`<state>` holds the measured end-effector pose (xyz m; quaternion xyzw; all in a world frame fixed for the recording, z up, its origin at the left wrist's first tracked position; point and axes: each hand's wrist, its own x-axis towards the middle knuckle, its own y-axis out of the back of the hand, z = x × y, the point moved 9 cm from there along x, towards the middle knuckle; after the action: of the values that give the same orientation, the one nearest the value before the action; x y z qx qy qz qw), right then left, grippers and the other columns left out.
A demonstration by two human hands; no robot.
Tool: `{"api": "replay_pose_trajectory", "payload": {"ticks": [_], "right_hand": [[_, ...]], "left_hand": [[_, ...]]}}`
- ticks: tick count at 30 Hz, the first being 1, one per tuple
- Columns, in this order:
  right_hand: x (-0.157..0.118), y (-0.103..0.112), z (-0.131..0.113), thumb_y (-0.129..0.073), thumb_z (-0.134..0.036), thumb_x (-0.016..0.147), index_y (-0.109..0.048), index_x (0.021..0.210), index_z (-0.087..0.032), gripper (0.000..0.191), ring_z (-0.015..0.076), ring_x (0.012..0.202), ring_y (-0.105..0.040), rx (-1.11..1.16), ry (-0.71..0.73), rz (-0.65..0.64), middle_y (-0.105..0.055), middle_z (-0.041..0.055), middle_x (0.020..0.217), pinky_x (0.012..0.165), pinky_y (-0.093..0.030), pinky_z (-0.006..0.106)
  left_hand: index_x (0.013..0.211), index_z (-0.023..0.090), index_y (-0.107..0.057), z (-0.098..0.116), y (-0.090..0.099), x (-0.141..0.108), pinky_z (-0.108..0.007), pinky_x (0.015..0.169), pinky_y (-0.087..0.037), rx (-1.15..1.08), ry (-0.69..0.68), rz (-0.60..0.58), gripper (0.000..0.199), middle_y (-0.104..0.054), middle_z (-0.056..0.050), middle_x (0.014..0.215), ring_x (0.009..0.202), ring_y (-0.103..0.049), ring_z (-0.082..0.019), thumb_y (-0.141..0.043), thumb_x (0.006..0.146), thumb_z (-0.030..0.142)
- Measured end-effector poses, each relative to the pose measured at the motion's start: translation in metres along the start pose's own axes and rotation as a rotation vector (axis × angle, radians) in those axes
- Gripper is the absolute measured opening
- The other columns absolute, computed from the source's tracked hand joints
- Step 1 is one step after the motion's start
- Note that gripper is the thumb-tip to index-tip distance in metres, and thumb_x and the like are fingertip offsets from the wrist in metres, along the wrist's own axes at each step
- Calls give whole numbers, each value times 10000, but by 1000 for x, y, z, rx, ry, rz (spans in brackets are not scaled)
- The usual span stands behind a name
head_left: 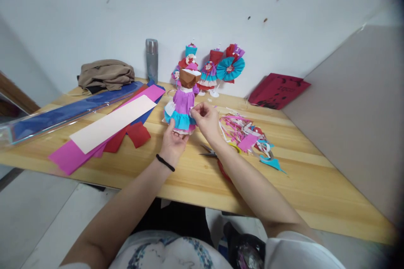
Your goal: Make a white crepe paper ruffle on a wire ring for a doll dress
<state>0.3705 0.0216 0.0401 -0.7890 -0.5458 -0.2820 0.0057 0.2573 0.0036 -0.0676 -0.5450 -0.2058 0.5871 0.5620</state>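
A paper doll (pixel 184 101) stands upright in front of me, with brown hair, a purple dress and a blue ruffled skirt over a pink hem. My left hand (pixel 174 143) is wrapped round the bottom of its skirt, thumb on the near side. At the doll's right side, my right hand (pixel 205 118) pinches with thumb and forefinger at the edge of the dress; a small white bit shows at the fingertips, too small to name. Partly under my right forearm lie scissors (pixel 208 151) with red and yellow handles.
Crepe paper strips (pixel 115 124) and a plastic-wrapped blue roll (pixel 72 107) lie on the left. Paper scraps (pixel 249 136) are heaped on the right. Behind stand a flask (pixel 152 61), a brown cloth (pixel 105 75), paper dresses (pixel 215 61) and a red bag (pixel 279 90).
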Motion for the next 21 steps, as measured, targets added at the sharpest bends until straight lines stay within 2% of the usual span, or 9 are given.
{"api": "replay_pose_trajectory", "payload": {"ticks": [4, 9, 13, 17, 21], "right_hand": [[-9, -1, -8, -562, -271, 764, -589, 745, -184, 93, 128, 599, -515, 6, 72, -23, -572, -12, 651, 600, -425, 270], [-14, -1, -14, -554, -287, 781, -651, 876, -161, 185, 131, 605, -521, -49, 115, -38, -625, 17, 727, 613, -432, 279], [-12, -2, -7, -577, -314, 765, -678, 945, -150, 263, 136, 608, -533, -14, 61, -46, -636, 20, 732, 618, -444, 284], [-10, -9, 4, -574, -309, 761, -695, 983, -151, 298, 155, 642, -559, 55, 2, -107, -641, 21, 720, 643, -465, 299], [-11, -8, 5, -571, -299, 751, -705, 1010, -151, 327, 166, 673, -569, 85, -2, -104, -637, 23, 728, 672, -476, 313]], "left_hand": [[1082, 214, -648, 0, -6, 4, -329, 826, -521, -22, -29, -58, 270, -701, -49, 1078, 945, -662, -186, -533, 928, 405], [1104, 208, -651, -5, -11, 7, -287, 729, -523, -20, -18, -108, 305, -716, -54, 1041, 853, -669, -171, -485, 952, 416], [1137, 196, -637, -7, -17, 8, -272, 736, -524, -51, -15, -160, 296, -725, -50, 1013, 848, -675, -157, -466, 967, 369], [1124, 188, -641, -10, -19, 8, -296, 770, -526, -56, 6, -170, 270, -736, -52, 955, 843, -683, -169, -470, 964, 321], [1112, 191, -644, -9, -20, 8, -298, 799, -526, -42, 4, -197, 268, -736, -51, 964, 843, -686, -161, -467, 967, 330]]}}
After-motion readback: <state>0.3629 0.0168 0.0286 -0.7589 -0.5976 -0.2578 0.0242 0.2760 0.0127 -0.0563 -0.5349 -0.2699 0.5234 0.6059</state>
